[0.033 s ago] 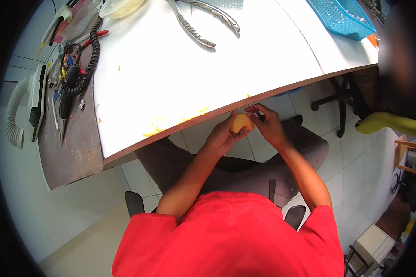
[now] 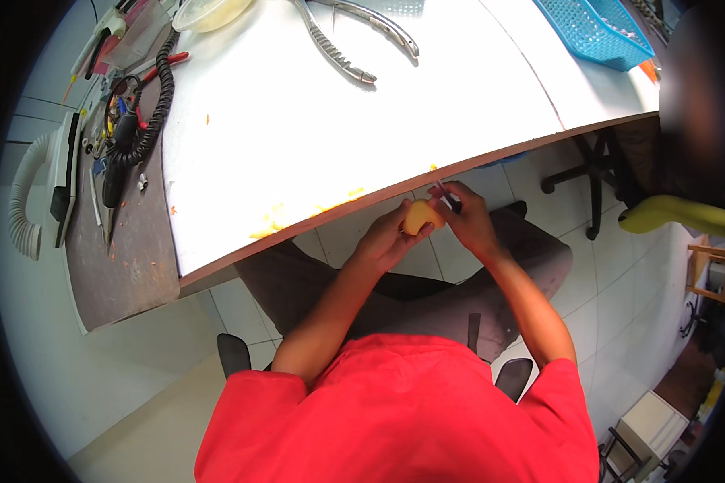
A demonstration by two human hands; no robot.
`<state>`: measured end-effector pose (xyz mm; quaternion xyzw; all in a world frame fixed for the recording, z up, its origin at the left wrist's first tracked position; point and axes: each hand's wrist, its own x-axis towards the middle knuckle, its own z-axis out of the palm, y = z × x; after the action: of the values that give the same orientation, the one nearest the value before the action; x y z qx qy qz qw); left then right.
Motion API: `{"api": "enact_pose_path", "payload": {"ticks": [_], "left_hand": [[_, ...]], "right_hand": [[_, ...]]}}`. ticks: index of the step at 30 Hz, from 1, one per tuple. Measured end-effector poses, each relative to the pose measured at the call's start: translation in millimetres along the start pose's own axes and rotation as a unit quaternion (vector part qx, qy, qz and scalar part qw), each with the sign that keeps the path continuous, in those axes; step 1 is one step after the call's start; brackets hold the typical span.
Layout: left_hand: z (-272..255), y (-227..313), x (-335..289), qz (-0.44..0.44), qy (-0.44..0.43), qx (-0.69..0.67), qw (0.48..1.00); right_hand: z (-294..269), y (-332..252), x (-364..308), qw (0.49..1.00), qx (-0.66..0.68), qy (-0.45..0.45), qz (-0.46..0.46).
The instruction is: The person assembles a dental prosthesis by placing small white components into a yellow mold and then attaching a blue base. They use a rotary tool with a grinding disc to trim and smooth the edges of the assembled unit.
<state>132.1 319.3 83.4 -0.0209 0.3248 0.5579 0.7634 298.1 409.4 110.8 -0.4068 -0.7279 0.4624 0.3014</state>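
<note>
Turned slightly since the earlier frame, the yellow piece (image 2: 419,215) sits in the closed grip of the left hand (image 2: 386,234), right hand (image 2: 472,223) pinching a slim tool (image 2: 444,193) alongside, scraps (image 2: 267,229) on the surface (image 2: 338,133) beyond suggesting work begun, remainder unclear.

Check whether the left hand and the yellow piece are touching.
Touching. The head view shows the left hand holding the yellow piece, pressed against its left side and lower edge.

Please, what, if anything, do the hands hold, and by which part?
The left hand holds a yellow rounded piece by its left and lower edge. The right hand holds a slim dark tool; its gripped part is unclear.
</note>
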Motion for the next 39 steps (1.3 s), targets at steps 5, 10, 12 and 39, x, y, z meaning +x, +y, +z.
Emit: {"api": "enact_pose_path", "payload": {"ticks": [5, 10, 12, 39], "left_hand": [[-16.6, -0.4, 6.6, 0.037, 0.107, -0.062, 0.992], [-3.6, -7.8, 2.1, 0.056, 0.127, -0.153, 0.978], [0.9, -14.1, 1.3, 0.079, 0.1, -0.178, 0.976], [3.9, 4.1, -3.5, -0.078, -0.022, -0.246, 0.966]], "right_hand": [[-17.9, -21.1, -47.8, 0.983, -0.162, -0.081, 0.021], [-34.1, 25.2, -57.0, 0.967, -0.206, -0.023, 0.149], [-22.3, 16.0, -65.8, 0.98, -0.189, -0.01, 0.063], [-26.9, -30.2, -57.4, 0.974, -0.207, -0.039, -0.08]]}}
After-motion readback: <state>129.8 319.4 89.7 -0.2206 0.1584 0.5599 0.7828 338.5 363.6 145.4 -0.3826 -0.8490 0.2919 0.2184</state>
